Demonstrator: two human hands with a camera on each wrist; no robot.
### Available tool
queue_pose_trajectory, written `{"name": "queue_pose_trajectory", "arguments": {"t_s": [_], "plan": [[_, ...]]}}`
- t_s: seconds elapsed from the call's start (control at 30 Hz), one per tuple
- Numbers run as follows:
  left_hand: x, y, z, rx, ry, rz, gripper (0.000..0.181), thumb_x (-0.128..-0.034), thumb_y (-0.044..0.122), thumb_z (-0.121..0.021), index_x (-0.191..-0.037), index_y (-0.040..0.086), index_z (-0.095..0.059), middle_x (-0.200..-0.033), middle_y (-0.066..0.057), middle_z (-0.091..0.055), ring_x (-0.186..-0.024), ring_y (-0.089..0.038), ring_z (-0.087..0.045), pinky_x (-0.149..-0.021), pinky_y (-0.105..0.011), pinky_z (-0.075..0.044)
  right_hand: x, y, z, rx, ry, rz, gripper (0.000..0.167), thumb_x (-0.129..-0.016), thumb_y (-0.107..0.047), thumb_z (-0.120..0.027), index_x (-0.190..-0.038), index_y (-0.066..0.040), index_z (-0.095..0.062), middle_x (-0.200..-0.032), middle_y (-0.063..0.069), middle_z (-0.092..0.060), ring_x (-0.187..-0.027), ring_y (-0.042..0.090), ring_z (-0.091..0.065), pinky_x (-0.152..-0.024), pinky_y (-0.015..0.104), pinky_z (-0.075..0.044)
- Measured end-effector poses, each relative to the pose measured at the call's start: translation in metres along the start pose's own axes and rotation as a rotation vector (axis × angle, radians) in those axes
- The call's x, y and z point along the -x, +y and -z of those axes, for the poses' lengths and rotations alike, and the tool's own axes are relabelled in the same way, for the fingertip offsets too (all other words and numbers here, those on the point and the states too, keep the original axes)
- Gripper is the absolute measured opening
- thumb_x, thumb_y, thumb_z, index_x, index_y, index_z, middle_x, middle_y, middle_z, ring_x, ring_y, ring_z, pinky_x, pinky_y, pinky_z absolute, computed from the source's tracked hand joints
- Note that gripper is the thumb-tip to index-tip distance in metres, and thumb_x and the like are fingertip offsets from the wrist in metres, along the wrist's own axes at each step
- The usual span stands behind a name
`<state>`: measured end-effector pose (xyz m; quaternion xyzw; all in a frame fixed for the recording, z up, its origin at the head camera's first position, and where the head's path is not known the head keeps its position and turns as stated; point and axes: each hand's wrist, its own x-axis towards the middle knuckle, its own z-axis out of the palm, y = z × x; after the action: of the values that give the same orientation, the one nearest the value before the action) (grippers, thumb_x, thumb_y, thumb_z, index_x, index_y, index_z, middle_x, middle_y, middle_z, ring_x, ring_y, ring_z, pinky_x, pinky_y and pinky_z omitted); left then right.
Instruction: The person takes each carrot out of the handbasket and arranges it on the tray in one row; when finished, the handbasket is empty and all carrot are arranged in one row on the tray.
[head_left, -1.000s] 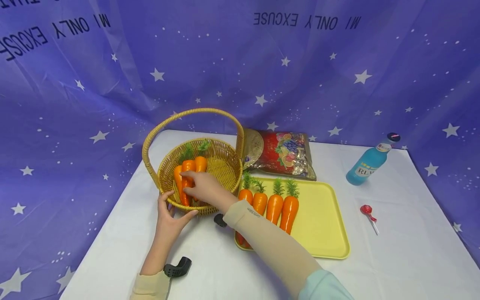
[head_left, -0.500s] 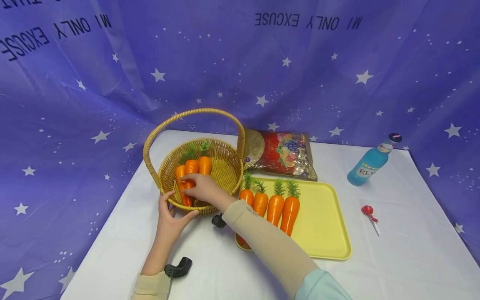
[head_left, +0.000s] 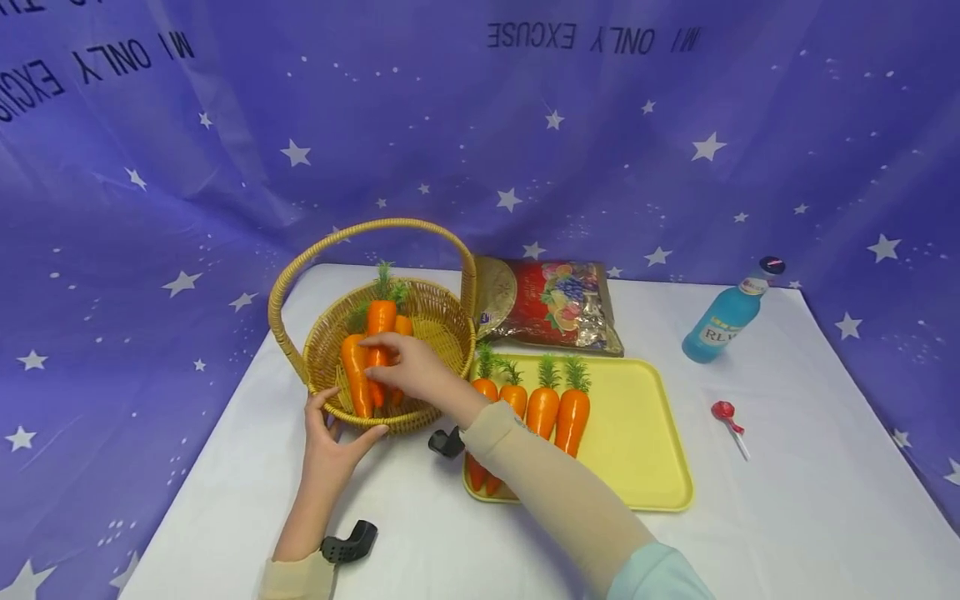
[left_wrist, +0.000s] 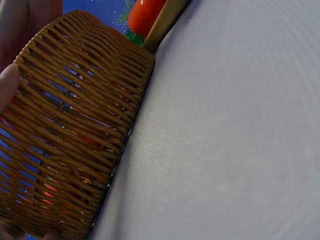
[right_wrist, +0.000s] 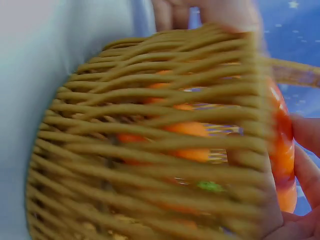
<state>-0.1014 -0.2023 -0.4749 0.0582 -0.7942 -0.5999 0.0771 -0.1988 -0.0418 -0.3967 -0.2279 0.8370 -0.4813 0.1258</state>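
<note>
In the head view, a wicker basket (head_left: pixel 442 333) with a tall arched handle stands at the left of the table. My left hand (head_left: pixel 330 450) grips its near rim, thumb spread to the right along it. My right hand (head_left: pixel 416 367) reaches over the rim and pinches an orange carrot (head_left: pixel 382 315) with green leaves; the fingers partly cover it. Beside it in the basket lie a carrot (head_left: pixel 356 375) on the left and another (head_left: pixel 402 325) on the right, partly hidden. The right wrist view shows a carrot (right_wrist: pixel 283 165) behind the rim, next to my right fingers.
A yellow tray (head_left: pixel 637 442) right of the basket bears several carrots (head_left: pixel 573 417), partly behind my right forearm. Behind it lies a red candy bag (head_left: pixel 555 304). Farther right are a blue bottle (head_left: pixel 723 321) and a red lollipop (head_left: pixel 727 417). Black wrist devices (head_left: pixel 350 543) sit on both wrists.
The carrot in my right hand has risen a little, its leaves now above the far rim. The left carrot shows more fully. My left hand keeps its grip; the head view has shifted slightly.
</note>
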Motion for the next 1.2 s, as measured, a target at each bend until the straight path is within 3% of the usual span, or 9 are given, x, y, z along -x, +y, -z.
{"name": "queue_pose_trajectory", "arguments": {"t_s": [0.2, 0.37, 0.5, 0.6, 0.73, 0.83, 1.03, 1.2], "plan": [[0.001, 0.0, 0.002, 0.009, 0.0, 0.009, 0.09, -0.0775, 0.016, -0.083, -0.141, 0.01, -0.019, -0.155, -0.017, -0.004, -0.143, -0.036, -0.011, -0.114, -0.051, -0.02, 0.029, -0.006, 0.021, -0.117, 0.015, 0.09, 0.043, -0.09, -0.024, -0.07, -0.132, -0.026, -0.06, -0.128, -0.003, -0.058, -0.092, 0.013, -0.062, -0.07, 0.024, -0.055], [0.001, 0.0, 0.002, 0.026, 0.003, 0.004, 0.09, -0.0772, 0.012, -0.083, -0.141, 0.009, -0.019, -0.155, -0.017, -0.006, -0.143, -0.035, -0.012, -0.115, -0.05, -0.02, 0.066, -0.007, 0.036, -0.175, -0.016, 0.089, 0.044, -0.09, -0.023, -0.071, -0.132, -0.026, -0.059, -0.131, -0.004, -0.056, -0.077, 0.01, -0.065, -0.066, 0.027, -0.056], [0.001, 0.0, 0.002, 0.021, 0.007, 0.001, 0.091, -0.0763, 0.011, -0.083, -0.142, 0.009, -0.02, -0.155, -0.017, -0.006, -0.143, -0.034, -0.012, -0.115, -0.049, -0.02, 0.1, 0.0, 0.046, -0.154, -0.025, 0.091, 0.043, -0.09, -0.025, -0.07, -0.132, -0.03, -0.059, -0.13, -0.009, -0.056, -0.083, 0.013, -0.063, -0.071, 0.028, -0.055], [0.0, 0.0, 0.002, 0.011, 0.004, 0.011, 0.091, -0.0767, 0.013, -0.083, -0.142, 0.01, -0.019, -0.156, -0.016, -0.004, -0.144, -0.033, -0.01, -0.115, -0.049, -0.019, 0.124, 0.009, 0.055, -0.121, -0.002, 0.088, 0.042, -0.091, -0.026, -0.07, -0.131, -0.03, -0.06, -0.13, -0.012, -0.056, -0.097, 0.013, -0.059, -0.081, 0.029, -0.053], [0.0, 0.001, 0.002, 0.006, -0.004, 0.015, 0.091, -0.0771, 0.013, -0.083, -0.142, 0.01, -0.019, -0.157, -0.015, -0.002, -0.144, -0.031, -0.007, -0.116, -0.047, -0.018, 0.155, 0.025, 0.069, -0.113, 0.051, 0.015, 0.042, -0.09, -0.027, -0.07, -0.131, -0.03, -0.06, -0.128, -0.01, -0.057, -0.098, 0.015, -0.058, -0.08, 0.031, -0.053], [0.0, 0.001, 0.001, 0.005, -0.004, 0.015, 0.091, -0.0766, 0.012, -0.083, -0.142, 0.01, -0.019, -0.156, -0.016, -0.002, -0.144, -0.031, -0.007, -0.116, -0.047, -0.019, 0.175, 0.041, 0.08, -0.103, 0.121, -0.044, 0.044, -0.09, -0.026, -0.07, -0.132, -0.028, -0.058, -0.127, -0.004, -0.058, -0.089, 0.019, -0.058, -0.074, 0.032, -0.054], [0.001, 0.0, 0.002, 0.01, -0.006, 0.02, 0.092, -0.0778, 0.015, -0.082, -0.143, 0.011, -0.017, -0.157, -0.014, -0.001, -0.144, -0.031, -0.007, -0.116, -0.047, -0.018, 0.208, 0.071, 0.109, -0.058, 0.267, -0.146, 0.05, -0.089, -0.017, -0.071, -0.136, -0.015, -0.054, -0.129, 0.009, -0.054, -0.084, 0.022, -0.06, -0.071, 0.03, -0.055], [0.001, 0.0, 0.001, 0.01, -0.007, -0.001, 0.092, -0.0778, 0.014, -0.082, -0.143, 0.009, -0.017, -0.156, -0.015, -0.001, -0.144, -0.033, -0.008, -0.116, -0.049, -0.018, 0.225, 0.091, 0.127, 0.01, 0.296, -0.275, 0.05, -0.09, -0.019, -0.071, -0.136, -0.016, -0.054, -0.133, 0.013, -0.052, -0.079, 0.019, -0.061, -0.073, 0.033, -0.053]]}}
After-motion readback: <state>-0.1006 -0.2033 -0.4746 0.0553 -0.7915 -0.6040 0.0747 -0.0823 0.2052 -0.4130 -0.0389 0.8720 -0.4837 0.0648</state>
